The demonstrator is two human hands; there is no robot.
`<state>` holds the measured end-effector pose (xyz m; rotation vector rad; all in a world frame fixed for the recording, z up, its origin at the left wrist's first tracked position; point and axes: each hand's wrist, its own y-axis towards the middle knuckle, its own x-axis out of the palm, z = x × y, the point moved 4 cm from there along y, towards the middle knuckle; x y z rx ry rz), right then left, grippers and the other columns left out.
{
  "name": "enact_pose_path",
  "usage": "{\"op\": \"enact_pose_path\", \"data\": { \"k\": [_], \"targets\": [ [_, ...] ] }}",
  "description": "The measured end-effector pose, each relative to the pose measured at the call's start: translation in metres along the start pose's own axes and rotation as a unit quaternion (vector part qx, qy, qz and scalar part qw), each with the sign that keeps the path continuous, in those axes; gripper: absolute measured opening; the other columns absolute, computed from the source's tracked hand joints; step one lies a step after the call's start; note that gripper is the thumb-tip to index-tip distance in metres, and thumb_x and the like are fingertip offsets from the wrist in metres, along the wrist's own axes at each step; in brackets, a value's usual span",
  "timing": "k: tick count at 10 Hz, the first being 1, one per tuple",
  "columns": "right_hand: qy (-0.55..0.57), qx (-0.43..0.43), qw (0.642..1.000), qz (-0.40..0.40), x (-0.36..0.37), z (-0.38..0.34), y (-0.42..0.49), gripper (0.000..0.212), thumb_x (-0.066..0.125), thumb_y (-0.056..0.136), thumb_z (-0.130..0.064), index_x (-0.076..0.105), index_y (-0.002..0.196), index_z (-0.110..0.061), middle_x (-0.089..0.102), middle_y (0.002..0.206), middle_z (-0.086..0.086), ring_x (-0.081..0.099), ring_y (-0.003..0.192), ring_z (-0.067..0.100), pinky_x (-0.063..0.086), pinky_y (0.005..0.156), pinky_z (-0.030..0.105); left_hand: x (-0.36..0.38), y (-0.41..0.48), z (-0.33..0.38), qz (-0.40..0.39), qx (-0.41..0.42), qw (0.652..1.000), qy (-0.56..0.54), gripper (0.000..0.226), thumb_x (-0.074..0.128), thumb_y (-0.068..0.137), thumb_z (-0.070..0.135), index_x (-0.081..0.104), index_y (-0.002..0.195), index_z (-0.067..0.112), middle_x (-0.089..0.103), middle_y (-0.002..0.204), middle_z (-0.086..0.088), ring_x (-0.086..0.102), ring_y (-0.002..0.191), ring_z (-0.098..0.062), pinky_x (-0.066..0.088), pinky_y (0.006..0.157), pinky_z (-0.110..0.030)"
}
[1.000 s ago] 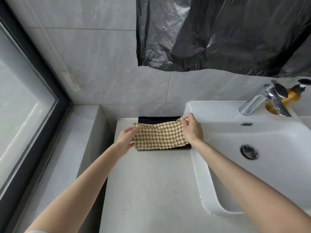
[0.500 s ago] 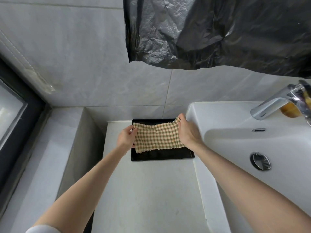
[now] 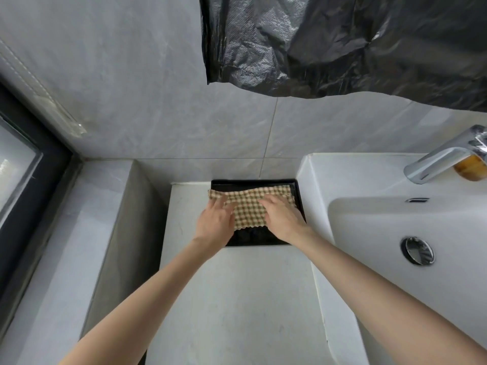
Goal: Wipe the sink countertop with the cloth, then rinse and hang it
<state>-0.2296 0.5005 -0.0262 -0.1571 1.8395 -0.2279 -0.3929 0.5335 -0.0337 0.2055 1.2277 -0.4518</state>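
A tan checked cloth (image 3: pixel 249 206) lies spread over a black tray (image 3: pixel 257 239) at the back of the white countertop (image 3: pixel 237 299). My left hand (image 3: pixel 214 223) rests flat on the cloth's left part, fingers apart. My right hand (image 3: pixel 283 219) presses flat on its right part, fingers also spread. Neither hand pinches the fabric. The white sink (image 3: pixel 395 233) sits to the right of the tray.
A chrome faucet (image 3: pixel 442 156) with an amber bottle (image 3: pixel 470 167) behind it stands at the far right. The sink drain (image 3: pixel 417 250) is shut. Black plastic sheeting (image 3: pixel 342 43) hangs on the tiled wall above. A grey ledge (image 3: pixel 79 233) and window frame lie to the left.
Both hands lowered the cloth from being held stretched by its corners down onto the black tray, then let go and flattened on top of it. The view shifted slightly left.
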Motion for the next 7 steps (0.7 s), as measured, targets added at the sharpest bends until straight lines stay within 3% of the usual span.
{"op": "enact_pose_path", "data": {
  "k": [1,3,4,5,6,7],
  "targets": [
    [0.013,0.032,0.997,-0.070,0.015,0.009,0.000,0.063,0.045,0.097,-0.007,0.018,0.152,-0.024,0.007,0.161,0.002,0.004,0.148,0.026,0.033,0.109,0.045,0.022,0.000,0.007,-0.100,-0.037,0.994,-0.013,0.050,0.031,0.099,0.027,0.023,0.148,0.025,0.012,0.158,-0.017,0.011,0.144,-0.037,0.025,0.114,-0.046],
    [0.048,0.097,0.990,-0.093,0.028,0.019,-0.005,0.071,0.043,0.097,-0.005,0.004,0.154,-0.026,-0.010,0.162,0.003,-0.010,0.147,0.033,0.023,0.115,0.041,0.034,0.010,0.008,-0.106,-0.028,0.994,-0.020,0.051,0.031,0.100,0.026,0.018,0.150,0.027,-0.001,0.159,-0.018,-0.002,0.146,-0.036,0.004,0.119,-0.043],
    [0.065,0.114,0.987,-0.090,0.029,0.017,-0.007,0.071,0.043,0.098,-0.007,0.004,0.154,-0.028,-0.010,0.162,0.003,-0.010,0.146,0.037,0.022,0.116,0.042,0.034,0.014,0.006,-0.095,-0.027,0.994,-0.044,0.050,0.033,0.100,0.023,0.024,0.148,0.027,0.001,0.159,-0.017,-0.002,0.146,-0.036,0.008,0.118,-0.042],
    [0.068,0.116,0.987,-0.091,0.025,0.019,-0.007,0.069,0.043,0.098,-0.009,0.008,0.153,-0.030,-0.008,0.162,0.000,-0.010,0.147,0.035,0.032,0.111,0.044,0.031,0.017,0.003,-0.079,-0.047,0.993,-0.076,0.048,0.036,0.098,0.021,0.032,0.145,0.029,0.001,0.159,-0.016,0.003,0.147,-0.034,0.027,0.114,-0.043],
    [0.085,0.120,0.983,-0.106,0.016,0.018,-0.009,0.063,0.041,0.098,-0.016,0.012,0.153,-0.031,-0.006,0.162,-0.002,-0.007,0.148,0.031,0.031,0.111,0.047,0.023,0.018,0.003,-0.113,-0.077,0.986,-0.100,0.049,0.038,0.097,0.021,0.032,0.145,0.029,-0.001,0.159,-0.015,0.007,0.147,-0.033,0.031,0.111,-0.044],
    [0.086,0.102,0.989,-0.070,0.001,0.013,-0.015,0.058,0.042,0.098,-0.019,0.021,0.151,-0.028,0.004,0.162,0.001,0.003,0.148,0.030,0.030,0.111,0.046,0.006,0.020,0.009,-0.108,-0.065,0.985,-0.114,0.051,0.039,0.097,0.023,0.029,0.147,0.026,0.007,0.159,-0.011,0.012,0.146,-0.032,0.026,0.115,-0.045]
  ]
}}
